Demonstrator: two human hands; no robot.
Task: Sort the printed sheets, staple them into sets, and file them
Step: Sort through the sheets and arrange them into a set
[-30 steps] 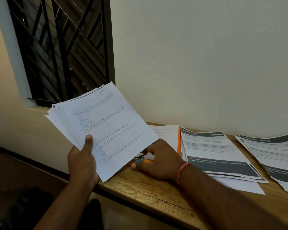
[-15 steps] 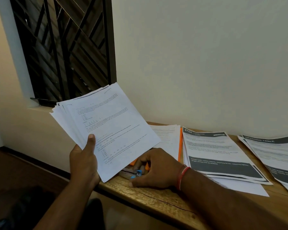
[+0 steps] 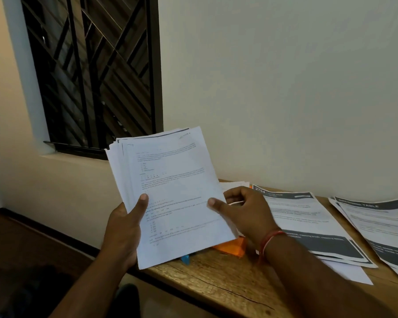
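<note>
Both hands, left (image 3: pixel 122 228) and right (image 3: pixel 246 214), grip the paper stack (image 3: pixel 170 193), which hides the blue stapler (image 3: pixel 185 259) and orange folder (image 3: pixel 232 246).

Both hands hold a stack of printed sheets (image 3: pixel 170 191) upright above the near edge of the wooden bench (image 3: pixel 216 278). The left hand (image 3: pixel 124 230) grips its lower left edge, thumb on the top page; the right hand (image 3: pixel 246 214) pinches the right edge, a red thread around its wrist. Under the stack, an orange folder (image 3: pixel 232 246) and a small blue item (image 3: pixel 185 259) peek out. To the right lie two piles of dark-banded printouts: one nearer (image 3: pixel 308 226), another at the frame edge (image 3: pixel 381 226).
</note>
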